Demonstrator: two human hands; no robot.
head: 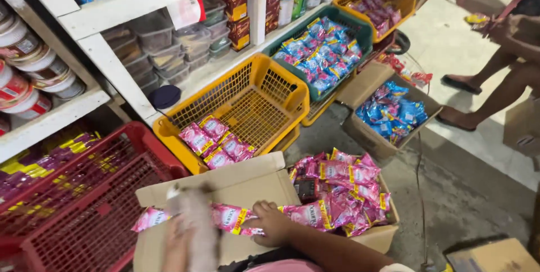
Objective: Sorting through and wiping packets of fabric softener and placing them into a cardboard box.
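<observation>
Pink sachets (230, 217) joined in a long strip lie across the flap of the cardboard box (236, 185) in front of us, and both our hands are on this strip. Our right hand (274, 222) presses down on it with the fingers curled over the packets, near the middle of the strip. Our left hand (188, 232) is blurred by movement, so we cannot tell if it is pinching the strip or only lying flat on it; it is at the left part of the strip, close to the end that hangs over the box edge. Inside the same box, at the right, there is a loose heap of pink sachets (343, 190), touching each other and filling this side. Just behind the box stands a yellow basket (281, 84) with a few pink sachets (216, 143) lying in its front left corner. A red basket (107, 204) is at our left, beside the box. Further back, a green basket (360, 30) holds blue sachets (320, 53), and another cardboard box (365, 134) on the floor holds more blue sachets (391, 112). White shelves (140, 2) above carry clear plastic containers (169, 47). At the far right we see the legs of another person (489, 89) in sandals, well apart from us.
</observation>
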